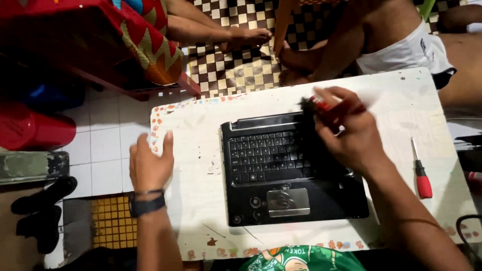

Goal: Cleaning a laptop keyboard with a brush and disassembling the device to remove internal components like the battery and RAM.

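Observation:
A black laptop base (pixel 288 170) with keyboard and touchpad lies on a worn white table (pixel 201 200). My right hand (pixel 346 130) hovers over the laptop's upper right corner, shut on a small brush with a red handle and dark bristles (pixel 314 103); the brush is blurred. My left hand (pixel 149 163) rests flat on the table's left edge, fingers apart, holding nothing. A dark band circles its wrist.
A red-handled screwdriver (pixel 420 173) lies on the table's right side. Beyond the table sit other people's legs (pixel 311 55) on a checkered floor. Red furniture (pixel 75 45) and a red container (pixel 30 130) stand at left; dark shoes (pixel 40 211) lie lower left.

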